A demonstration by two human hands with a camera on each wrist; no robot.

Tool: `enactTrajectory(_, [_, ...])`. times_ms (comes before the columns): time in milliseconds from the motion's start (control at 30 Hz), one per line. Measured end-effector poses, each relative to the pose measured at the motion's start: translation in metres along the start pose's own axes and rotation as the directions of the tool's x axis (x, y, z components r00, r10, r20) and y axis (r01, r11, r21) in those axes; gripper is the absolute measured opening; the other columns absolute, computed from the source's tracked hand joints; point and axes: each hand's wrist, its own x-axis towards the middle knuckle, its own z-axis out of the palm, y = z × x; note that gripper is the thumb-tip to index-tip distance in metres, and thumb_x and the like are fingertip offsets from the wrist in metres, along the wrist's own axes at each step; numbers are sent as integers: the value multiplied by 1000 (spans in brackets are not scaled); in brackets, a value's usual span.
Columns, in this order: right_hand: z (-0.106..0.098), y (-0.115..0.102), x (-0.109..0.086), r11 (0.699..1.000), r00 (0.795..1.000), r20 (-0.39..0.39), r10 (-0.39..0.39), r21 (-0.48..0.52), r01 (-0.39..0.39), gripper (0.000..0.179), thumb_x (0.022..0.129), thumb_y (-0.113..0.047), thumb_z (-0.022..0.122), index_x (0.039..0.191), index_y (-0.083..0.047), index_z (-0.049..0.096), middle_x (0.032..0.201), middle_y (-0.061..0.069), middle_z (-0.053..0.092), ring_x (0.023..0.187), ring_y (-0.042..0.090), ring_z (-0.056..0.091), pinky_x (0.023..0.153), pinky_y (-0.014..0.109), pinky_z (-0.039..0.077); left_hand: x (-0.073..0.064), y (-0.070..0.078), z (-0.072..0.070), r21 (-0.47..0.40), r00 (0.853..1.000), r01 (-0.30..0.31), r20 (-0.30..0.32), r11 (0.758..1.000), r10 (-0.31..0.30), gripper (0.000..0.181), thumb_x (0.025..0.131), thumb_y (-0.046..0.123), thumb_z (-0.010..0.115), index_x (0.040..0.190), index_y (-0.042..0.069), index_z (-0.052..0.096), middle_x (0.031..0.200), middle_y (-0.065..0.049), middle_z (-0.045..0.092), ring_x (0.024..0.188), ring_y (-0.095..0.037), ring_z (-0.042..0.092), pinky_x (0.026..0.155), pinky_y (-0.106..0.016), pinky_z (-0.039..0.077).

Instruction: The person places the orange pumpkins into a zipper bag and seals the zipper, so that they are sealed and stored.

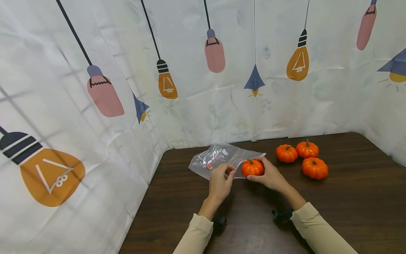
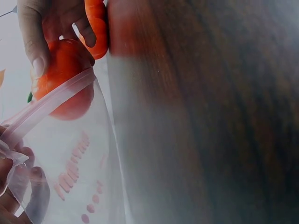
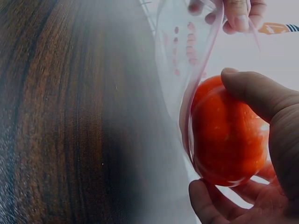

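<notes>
My right hand [image 1: 271,175] grips a small orange pumpkin [image 1: 252,168] with a green stem, thumb on one side and fingers on the other. The pumpkin is at the mouth of a clear plastic zip bag [image 1: 203,163] with red print. In the left wrist view, the bag's pinkish rim [image 2: 56,100] crosses in front of part of the pumpkin [image 2: 65,60]. My left hand [image 1: 220,180] pinches the bag's edge near the opening. In the right wrist view, the left fingertips [image 3: 239,18] hold that rim above the pumpkin [image 3: 229,135].
Three more orange pumpkins stand together at the back right: a left one [image 1: 286,153], a rear one [image 1: 307,149] and a front one [image 1: 314,168]. The dark wooden table [image 1: 358,197] meets a white curtain [image 1: 196,116] printed with lamps along its back and left.
</notes>
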Motion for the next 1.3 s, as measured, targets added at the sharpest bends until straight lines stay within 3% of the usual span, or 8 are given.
enactTrajectory(433, [1, 0, 0, 1000, 1000, -3, 2, -27, -2, 90, 83, -47, 82, 147, -1, 39, 143, 22, 51, 119, 36, 57, 104, 58, 49, -1, 1, 2, -14, 1000, -11, -20, 1000, 10, 5, 94, 15, 73, 95, 11, 71, 88, -1, 70, 75, -13, 64, 65, -19, 53])
enactTrajectory(767, [1, 0, -2, 996, 998, -1, -56, -63, 56, 90, 80, -38, 86, 148, -1, 40, 145, 24, 49, 122, 40, 54, 105, 62, 45, 0, 1, 3, -88, 998, 54, -24, 995, -57, 5, 93, 11, 73, 96, 8, 69, 86, -3, 71, 75, -14, 66, 67, -20, 55])
enactTrajectory(1300, [5, -2, 0, 997, 998, -62, 11, -81, -16, 95, 81, -44, 84, 147, 6, 38, 140, 30, 51, 122, 43, 55, 104, 61, 46, -2, 5, 3, -74, 997, -63, 34, 995, 66, 6, 94, 13, 72, 97, 8, 70, 88, -3, 70, 74, -13, 63, 66, -19, 54])
